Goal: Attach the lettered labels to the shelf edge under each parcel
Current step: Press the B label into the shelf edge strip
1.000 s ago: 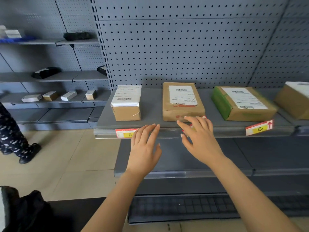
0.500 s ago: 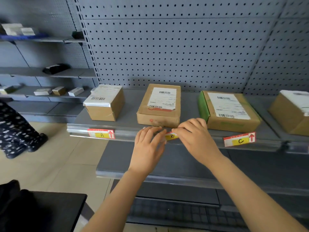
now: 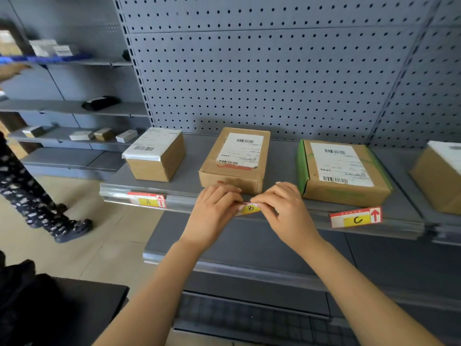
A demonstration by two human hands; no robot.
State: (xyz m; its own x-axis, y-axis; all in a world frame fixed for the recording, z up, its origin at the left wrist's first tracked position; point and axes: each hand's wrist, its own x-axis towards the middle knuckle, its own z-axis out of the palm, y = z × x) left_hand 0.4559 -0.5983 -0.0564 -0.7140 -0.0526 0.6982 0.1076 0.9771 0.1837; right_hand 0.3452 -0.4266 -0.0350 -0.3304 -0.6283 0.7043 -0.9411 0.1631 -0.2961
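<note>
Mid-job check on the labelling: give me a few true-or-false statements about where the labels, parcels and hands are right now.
1. The left hand and the right hand both pinch the B label at the shelf edge, below the middle parcel. True.
2. The A label sits under the green-taped parcel. False: it sits under the leftmost parcel. The C label is the one under the green-taped parcel.
3. The C label carries a red arrow pointing up. True.
4. The middle parcel lies with its shipping label face down. False: the white shipping label faces up.
</note>
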